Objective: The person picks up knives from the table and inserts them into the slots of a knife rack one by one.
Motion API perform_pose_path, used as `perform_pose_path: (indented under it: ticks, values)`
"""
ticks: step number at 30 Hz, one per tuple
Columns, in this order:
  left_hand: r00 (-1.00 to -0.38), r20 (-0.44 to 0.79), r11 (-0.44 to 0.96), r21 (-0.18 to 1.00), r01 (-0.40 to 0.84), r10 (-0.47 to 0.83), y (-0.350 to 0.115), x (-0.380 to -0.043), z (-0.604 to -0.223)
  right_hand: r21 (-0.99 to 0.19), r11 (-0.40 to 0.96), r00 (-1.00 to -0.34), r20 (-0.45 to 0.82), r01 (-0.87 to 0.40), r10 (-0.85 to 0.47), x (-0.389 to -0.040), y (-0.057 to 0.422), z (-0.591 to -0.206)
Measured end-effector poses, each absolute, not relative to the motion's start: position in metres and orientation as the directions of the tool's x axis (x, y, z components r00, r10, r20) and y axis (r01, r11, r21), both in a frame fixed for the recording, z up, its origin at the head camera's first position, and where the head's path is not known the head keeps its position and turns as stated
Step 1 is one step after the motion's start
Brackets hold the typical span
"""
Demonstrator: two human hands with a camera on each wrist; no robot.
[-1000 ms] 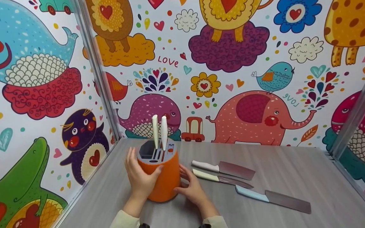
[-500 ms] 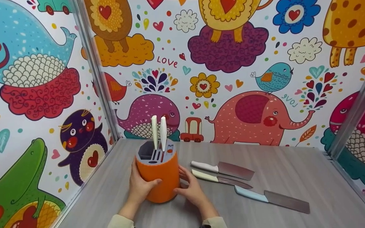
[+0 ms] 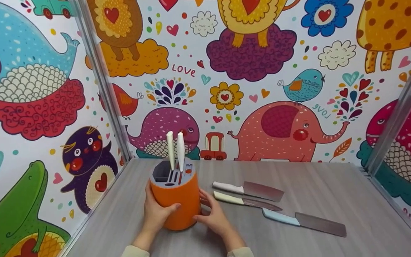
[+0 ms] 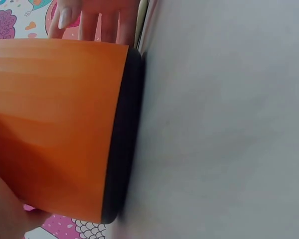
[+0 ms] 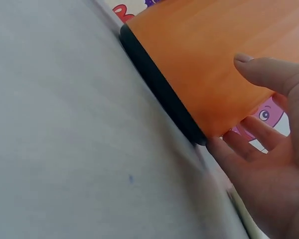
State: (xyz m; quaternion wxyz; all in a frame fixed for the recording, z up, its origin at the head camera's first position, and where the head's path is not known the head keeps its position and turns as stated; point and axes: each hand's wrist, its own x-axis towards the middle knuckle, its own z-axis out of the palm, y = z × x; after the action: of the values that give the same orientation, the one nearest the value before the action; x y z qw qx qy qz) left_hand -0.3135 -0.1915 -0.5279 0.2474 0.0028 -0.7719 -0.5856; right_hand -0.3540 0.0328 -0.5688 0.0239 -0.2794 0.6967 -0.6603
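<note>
1. Holds an orange knife block [image 3: 186, 194] by its left side with the left hand [image 3: 155, 210], fingers wrapped around that side and thumb [image 3: 171, 207] lying across the front.
2. Rests the right hand [image 3: 214, 216] loosely against the right side, fingers [image 5: 261, 132] spread and slightly bent behind the edge, thumb well apart from them; cannot tell how firmly pressed.
3. Has the knife block standing on the desk [image 3: 316, 182], between both hands and left of the loose knives.
4. Points the grey slotted top [image 3: 191, 175] up and the black base [image 4: 122, 134] down, long axis close to vertical.
5. Bears a cream handle [image 3: 170, 150] and a white handle [image 3: 181, 151] side by side in the slots, both pointing up, nearly in line with that axis.
6. Has, to the right on the desk, a white-handled cleaver [image 3: 250, 189], a cream-handled knife [image 3: 246, 202] just beside it, and a blue-handled cleaver [image 3: 302, 220] nearer the front, all lying flat, handles toward the knife block, blades pointing right.
7. Wears pale sleeves [image 3: 134, 251]; faces an animal-print wall [image 3: 259, 75] behind the desk.
</note>
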Motion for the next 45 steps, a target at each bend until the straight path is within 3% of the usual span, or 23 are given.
perform_pose_path:
  ticks: [3,6,10,14,17,21,24,35,45]
  values:
    - [-0.863,0.393,0.330,0.899,0.288,-0.318,-0.197,-0.316,-0.535,-0.938,0.063,-0.863,0.285,-0.340,-0.417,-0.349,0.035,-0.556]
    - [-0.851,0.402,0.354,0.892,0.281,-0.338,-0.202,-0.316,-0.537,-0.903,0.272,-0.883,0.198,-0.334,-0.426,-0.344,0.047,-0.535]
    - [-0.841,0.412,0.385,0.882,0.272,-0.349,-0.204,-0.315,-0.535,-0.737,0.558,-0.878,0.101,-0.381,-0.468,-0.341,0.087,-0.506]
    - [-0.844,0.406,0.386,0.883,0.265,-0.350,-0.203,-0.316,-0.530,-0.599,0.671,-0.881,0.135,-0.437,-0.453,-0.347,0.142,-0.494]
    - [-0.854,0.396,0.379,0.888,0.261,-0.338,-0.200,-0.319,-0.530,-0.570,0.734,-0.925,0.146,-0.369,-0.351,-0.352,0.182,-0.495]
    - [-0.865,0.372,0.375,0.896,0.238,-0.338,-0.195,-0.321,-0.533,-0.607,0.780,-0.981,0.001,-0.155,-0.194,-0.357,0.220,-0.502]
    - [-0.869,0.361,0.366,0.901,0.231,-0.338,-0.191,-0.322,-0.536,-0.626,0.776,-0.984,-0.079,-0.076,-0.160,-0.360,0.239,-0.508]
    - [-0.877,0.333,0.352,0.913,0.208,-0.347,-0.188,-0.322,-0.538,-0.662,0.735,-0.968,-0.053,-0.148,-0.243,-0.364,0.253,-0.524]
    - [-0.894,0.307,0.334,0.922,0.195,-0.327,-0.189,-0.324,-0.535,-0.596,0.801,-0.998,-0.011,-0.049,-0.069,-0.361,0.254,-0.525]
